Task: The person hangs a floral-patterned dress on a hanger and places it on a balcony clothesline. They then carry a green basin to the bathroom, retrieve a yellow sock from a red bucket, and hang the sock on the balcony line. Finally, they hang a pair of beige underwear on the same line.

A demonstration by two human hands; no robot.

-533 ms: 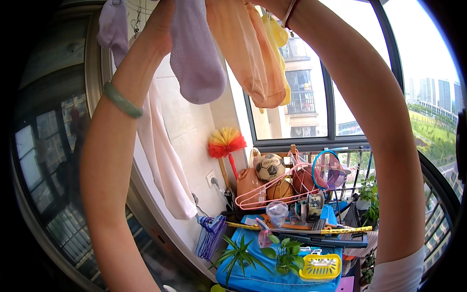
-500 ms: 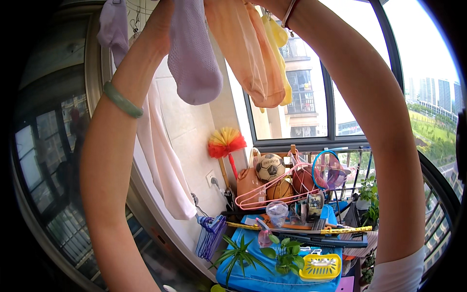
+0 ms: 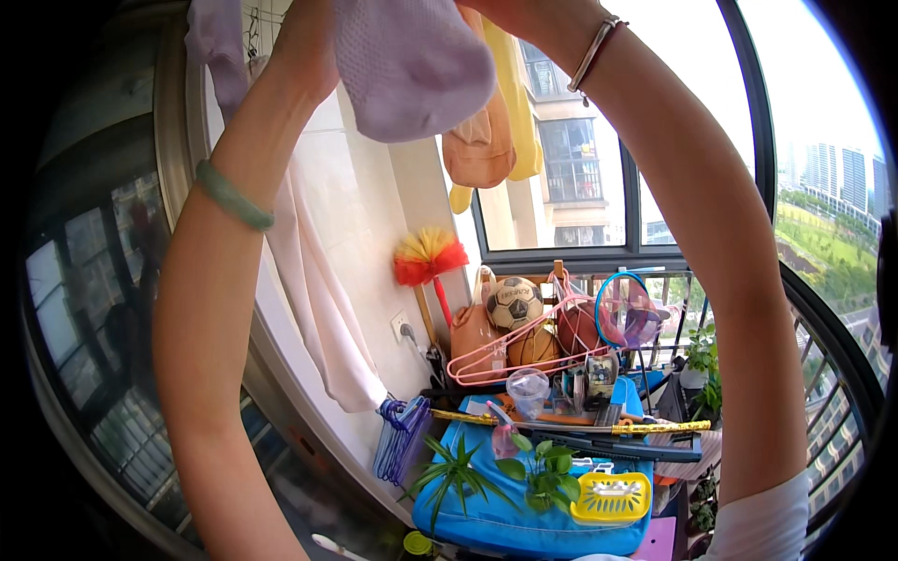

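Observation:
Both my arms are raised, and the top edge of the picture cuts off my fingers. My left hand (image 3: 311,51), its forearm ringed by a green bangle (image 3: 232,198), is beside a lavender sock (image 3: 412,79) that hangs at a slant. My right hand (image 3: 547,26), with a silver bracelet (image 3: 593,58) at the wrist, is at the tops of the hanging socks. Behind the lavender sock hang a peach sock (image 3: 482,154) and a yellow sock (image 3: 526,117). Another lavender sock (image 3: 217,56) hangs at the far left. Whatever my fingers grip is out of sight.
A long pale pink garment (image 3: 323,318) hangs by the wall. Below are purple hangers (image 3: 400,439), pink hangers (image 3: 486,360), a soccer ball (image 3: 514,303), a red-yellow duster (image 3: 430,260), a blue covered surface (image 3: 533,533) with plants and a yellow soap dish (image 3: 613,498). Windows stand at the right.
The nearer lavender sock has moved up and right, its toe tilting right. The peach sock's lower end is higher. My right hand shows more at the top edge.

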